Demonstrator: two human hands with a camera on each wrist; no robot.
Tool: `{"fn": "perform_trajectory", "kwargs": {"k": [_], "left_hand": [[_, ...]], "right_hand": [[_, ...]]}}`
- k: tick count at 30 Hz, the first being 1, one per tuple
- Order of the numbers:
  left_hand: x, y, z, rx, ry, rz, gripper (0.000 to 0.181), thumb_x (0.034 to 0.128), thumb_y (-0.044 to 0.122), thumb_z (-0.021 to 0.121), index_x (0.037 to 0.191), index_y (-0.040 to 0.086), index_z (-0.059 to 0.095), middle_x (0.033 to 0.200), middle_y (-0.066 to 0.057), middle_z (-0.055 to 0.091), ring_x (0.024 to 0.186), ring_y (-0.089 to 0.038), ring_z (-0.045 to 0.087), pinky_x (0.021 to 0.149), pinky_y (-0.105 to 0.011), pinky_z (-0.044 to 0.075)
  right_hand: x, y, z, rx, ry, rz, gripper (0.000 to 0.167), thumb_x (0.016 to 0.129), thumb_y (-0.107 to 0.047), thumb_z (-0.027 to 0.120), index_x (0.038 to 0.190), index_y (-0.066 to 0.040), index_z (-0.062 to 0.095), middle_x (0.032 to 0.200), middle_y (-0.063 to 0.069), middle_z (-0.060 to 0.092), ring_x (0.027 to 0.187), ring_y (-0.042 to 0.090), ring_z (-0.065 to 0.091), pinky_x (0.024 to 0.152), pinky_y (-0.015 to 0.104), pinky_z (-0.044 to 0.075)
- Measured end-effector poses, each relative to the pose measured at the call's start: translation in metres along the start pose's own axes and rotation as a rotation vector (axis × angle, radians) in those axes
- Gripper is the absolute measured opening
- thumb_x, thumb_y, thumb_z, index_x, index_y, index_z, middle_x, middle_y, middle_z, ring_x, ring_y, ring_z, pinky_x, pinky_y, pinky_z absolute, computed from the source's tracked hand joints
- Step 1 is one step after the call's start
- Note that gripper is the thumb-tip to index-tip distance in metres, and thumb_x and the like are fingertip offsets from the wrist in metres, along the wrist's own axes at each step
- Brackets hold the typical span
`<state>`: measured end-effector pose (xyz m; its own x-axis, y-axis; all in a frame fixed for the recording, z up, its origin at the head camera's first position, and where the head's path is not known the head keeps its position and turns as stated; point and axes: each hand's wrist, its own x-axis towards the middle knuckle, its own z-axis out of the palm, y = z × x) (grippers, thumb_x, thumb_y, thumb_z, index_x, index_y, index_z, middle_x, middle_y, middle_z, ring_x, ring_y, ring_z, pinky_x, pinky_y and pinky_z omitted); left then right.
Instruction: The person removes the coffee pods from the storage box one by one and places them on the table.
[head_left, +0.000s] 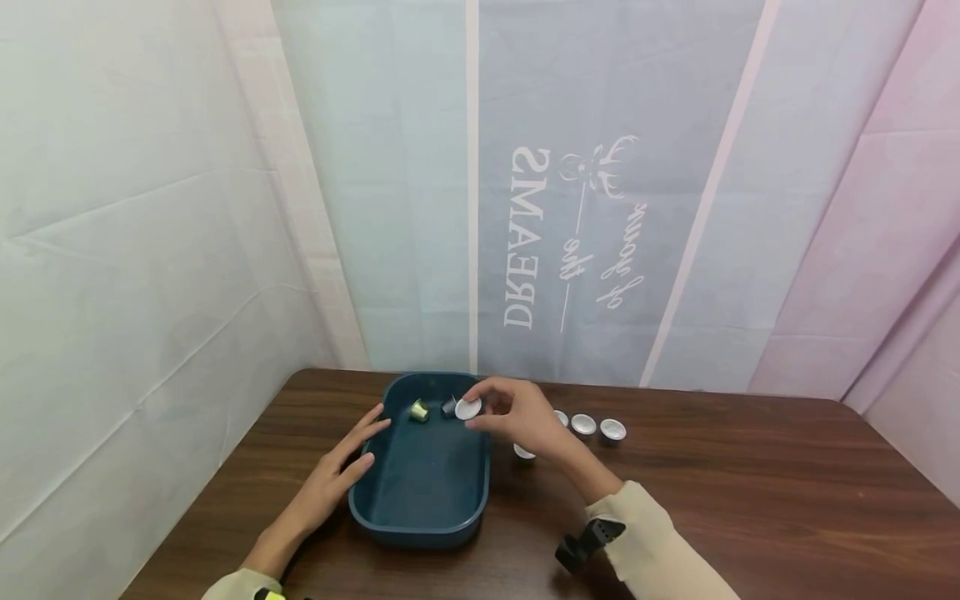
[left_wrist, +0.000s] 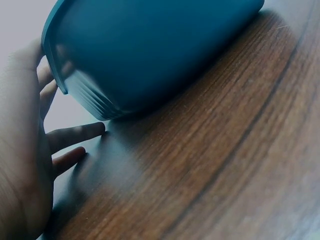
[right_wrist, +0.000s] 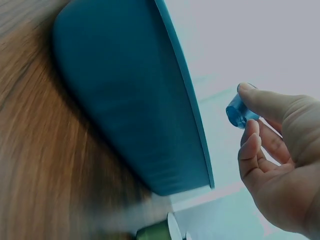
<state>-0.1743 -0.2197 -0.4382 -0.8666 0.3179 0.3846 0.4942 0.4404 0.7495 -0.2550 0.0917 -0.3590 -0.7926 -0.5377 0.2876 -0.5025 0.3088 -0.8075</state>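
Over the far right part of a dark teal basin (head_left: pixel 420 530), my right hand (head_left: pixel 528 418) pinches a coffee capsule (head_left: pixel 468 409) between thumb and fingers. Its pale lid faces the head camera; in the right wrist view the blue body of the capsule (right_wrist: pixel 236 114) shows. Inside the basin lie a gold-green capsule (head_left: pixel 419 410) and a dark capsule (head_left: pixel 449 407), partly covered by the held one. My left hand (head_left: pixel 324 490) rests at the basin's left side with its fingers spread. In the left wrist view, some fingers of the left hand (left_wrist: pixel 22 145) pass behind the basin's rim.
Right of the basin, several more capsules (head_left: pixel 583 424) stand lid up on the brown wooden table (head_left: pixel 735 500), some partly behind my right hand. A green capsule (right_wrist: pixel 154 231) shows low in the right wrist view. Printed cloth (head_left: pixel 420 208) hangs behind the table.
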Motion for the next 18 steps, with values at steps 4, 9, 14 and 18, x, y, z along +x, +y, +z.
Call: {"fn": "perform_trajectory", "kwargs": {"k": [4, 9, 14, 18], "left_hand": [[0.000, -0.001, 0.000, 0.011, 0.001, -0.002, 0.048, 0.1017, 0.008, 0.041, 0.149, 0.012, 0.035, 0.158, -0.001, 0.016, 0.143, -0.017, 0.016, 0.100, -0.061, 0.029], [0.000, -0.002, 0.001, -0.008, 0.001, 0.001, 0.047, 0.1019, 0.008, 0.041, 0.148, 0.012, 0.035, 0.159, -0.002, 0.016, 0.143, -0.019, 0.016, 0.098, -0.066, 0.026], [0.000, -0.003, 0.001, -0.023, 0.002, 0.000, 0.046, 0.1022, 0.010, 0.041, 0.148, 0.012, 0.036, 0.159, -0.002, 0.017, 0.143, -0.026, 0.016, 0.098, -0.069, 0.024], [0.000, -0.002, 0.001, -0.027, 0.007, -0.007, 0.046, 0.1022, 0.011, 0.041, 0.148, 0.012, 0.036, 0.158, -0.002, 0.017, 0.143, -0.028, 0.016, 0.099, -0.069, 0.023]], "right_hand": [[-0.010, 0.008, -0.009, 0.018, 0.034, 0.030, 0.027, 0.079, -0.029, 0.080, 0.103, -0.030, 0.069, 0.078, 0.000, 0.063, 0.070, 0.016, 0.058, 0.059, 0.029, 0.048], [-0.019, 0.015, -0.019, 0.071, 0.080, 0.073, 0.028, 0.078, -0.028, 0.080, 0.104, -0.027, 0.069, 0.080, 0.002, 0.063, 0.072, 0.019, 0.059, 0.060, 0.028, 0.048], [-0.027, 0.019, -0.029, 0.082, 0.108, 0.097, 0.028, 0.078, -0.028, 0.080, 0.103, -0.026, 0.069, 0.079, 0.004, 0.063, 0.069, 0.020, 0.059, 0.055, 0.027, 0.045], [-0.035, 0.026, -0.035, 0.043, 0.128, 0.108, 0.028, 0.078, -0.028, 0.081, 0.102, -0.025, 0.069, 0.081, 0.003, 0.063, 0.070, 0.019, 0.060, 0.054, 0.026, 0.045]]}}
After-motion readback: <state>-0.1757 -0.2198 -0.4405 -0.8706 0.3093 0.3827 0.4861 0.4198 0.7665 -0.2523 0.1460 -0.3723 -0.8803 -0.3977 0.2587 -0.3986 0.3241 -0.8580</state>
